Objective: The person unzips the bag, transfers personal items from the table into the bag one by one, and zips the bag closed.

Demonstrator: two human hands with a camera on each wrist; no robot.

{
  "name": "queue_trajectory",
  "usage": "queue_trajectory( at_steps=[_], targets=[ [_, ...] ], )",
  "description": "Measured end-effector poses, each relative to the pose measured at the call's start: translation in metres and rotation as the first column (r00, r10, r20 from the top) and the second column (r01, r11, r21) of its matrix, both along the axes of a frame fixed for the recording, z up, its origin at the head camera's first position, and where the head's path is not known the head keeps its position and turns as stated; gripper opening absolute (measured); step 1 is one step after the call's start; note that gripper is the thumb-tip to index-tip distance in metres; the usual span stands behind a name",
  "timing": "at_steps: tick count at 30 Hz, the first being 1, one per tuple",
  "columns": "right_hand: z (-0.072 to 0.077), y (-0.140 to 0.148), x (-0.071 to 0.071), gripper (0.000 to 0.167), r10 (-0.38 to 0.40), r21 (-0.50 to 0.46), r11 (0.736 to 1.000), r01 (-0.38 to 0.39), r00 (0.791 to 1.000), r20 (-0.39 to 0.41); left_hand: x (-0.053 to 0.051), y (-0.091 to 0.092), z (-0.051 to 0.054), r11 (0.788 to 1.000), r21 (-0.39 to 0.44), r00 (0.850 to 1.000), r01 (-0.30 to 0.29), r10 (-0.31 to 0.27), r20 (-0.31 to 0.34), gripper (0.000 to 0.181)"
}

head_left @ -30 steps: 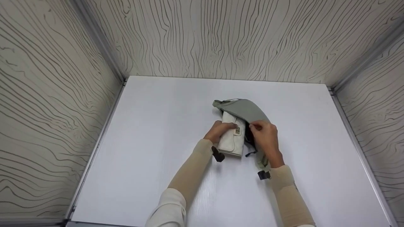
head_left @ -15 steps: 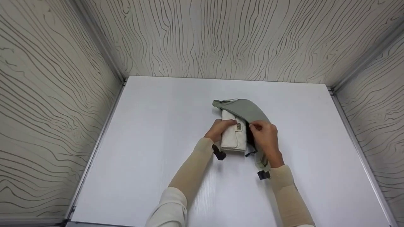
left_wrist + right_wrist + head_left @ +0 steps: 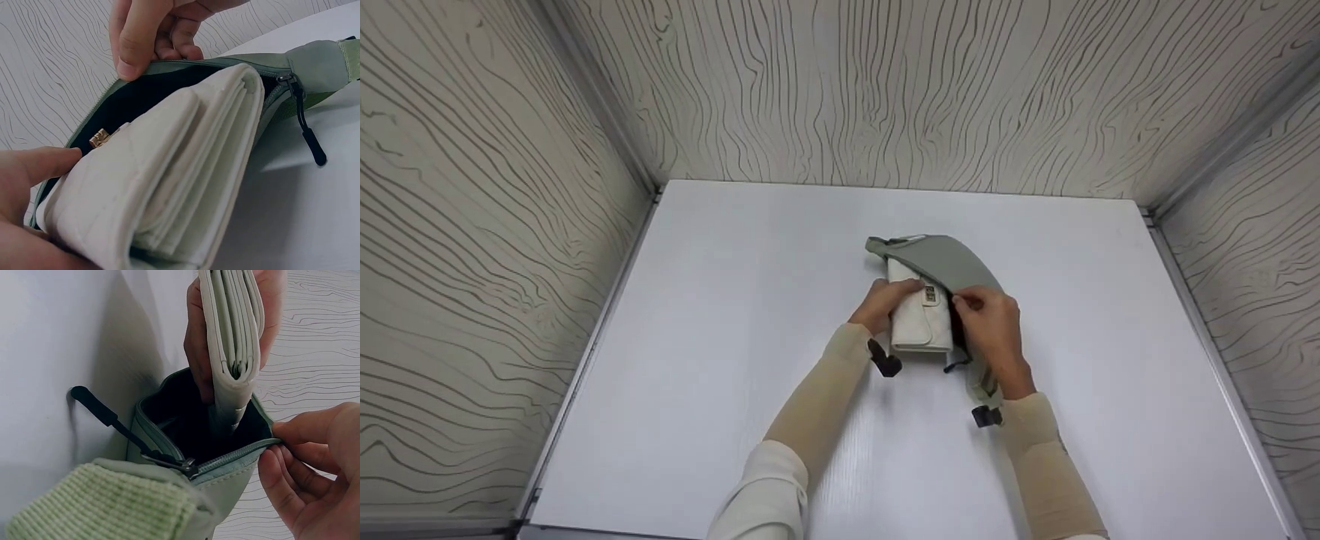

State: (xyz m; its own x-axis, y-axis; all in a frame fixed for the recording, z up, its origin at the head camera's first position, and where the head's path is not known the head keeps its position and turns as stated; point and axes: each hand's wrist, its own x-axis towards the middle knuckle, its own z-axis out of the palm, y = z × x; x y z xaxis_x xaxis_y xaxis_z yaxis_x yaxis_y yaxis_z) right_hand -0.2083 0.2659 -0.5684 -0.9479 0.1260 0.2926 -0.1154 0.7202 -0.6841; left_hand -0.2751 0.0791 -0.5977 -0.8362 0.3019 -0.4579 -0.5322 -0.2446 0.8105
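A white quilted wallet (image 3: pixel 915 326) with a metal clasp is partly inside the unzipped mouth of a grey-green waist bag (image 3: pixel 949 259). My left hand (image 3: pixel 879 304) grips the wallet, its thumb over the front flap beside the clasp (image 3: pixel 101 138). My right hand (image 3: pixel 994 322) pinches the zippered edge of the bag, holding the mouth apart. The right wrist view shows the wallet's folded end (image 3: pixel 233 377) angled down into the dark inside. A black zipper pull (image 3: pixel 95 405) hangs at the end of the opening. The far end of the wallet is hidden in the bag.
The bag lies on a white table (image 3: pixel 735 300). A light green webbing strap (image 3: pixel 101 506) extends from its near end. Wood-grain patterned panels (image 3: pixel 840 90) stand behind and at both sides of the table.
My left hand has pushed the wallet forward and slightly right, so it sits deeper in the bag. My right hand has stayed at the bag's edge.
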Motion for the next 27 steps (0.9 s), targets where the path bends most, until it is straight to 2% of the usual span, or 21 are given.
queue_trajectory(
  at_steps=[9,16,20,27],
  targets=[
    [0.0002,0.0003,0.0002,0.013,-0.01,0.016,1.0,0.01,1.0,0.025,-0.0033,0.0016,0.002,1.0,0.006,1.0,-0.013,0.013,0.028,0.031],
    [0.0001,0.0006,-0.0012,0.012,-0.018,0.013,1.0,0.018,0.999,0.026,-0.003,0.0023,0.007,0.999,0.01,0.997,-0.036,0.035,0.063,0.048],
    [0.001,0.0007,-0.0014,0.012,-0.013,0.004,1.0,0.013,1.0,0.026,-0.0035,0.0046,0.0091,0.999,0.017,0.998,-0.046,0.045,0.05,0.043],
    [0.0016,0.0012,-0.0008,0.012,-0.002,0.0,1.0,0.002,1.0,0.015,-0.0049,0.0072,0.0074,0.998,-0.017,0.998,-0.06,0.06,0.032,0.038]
  ],
)
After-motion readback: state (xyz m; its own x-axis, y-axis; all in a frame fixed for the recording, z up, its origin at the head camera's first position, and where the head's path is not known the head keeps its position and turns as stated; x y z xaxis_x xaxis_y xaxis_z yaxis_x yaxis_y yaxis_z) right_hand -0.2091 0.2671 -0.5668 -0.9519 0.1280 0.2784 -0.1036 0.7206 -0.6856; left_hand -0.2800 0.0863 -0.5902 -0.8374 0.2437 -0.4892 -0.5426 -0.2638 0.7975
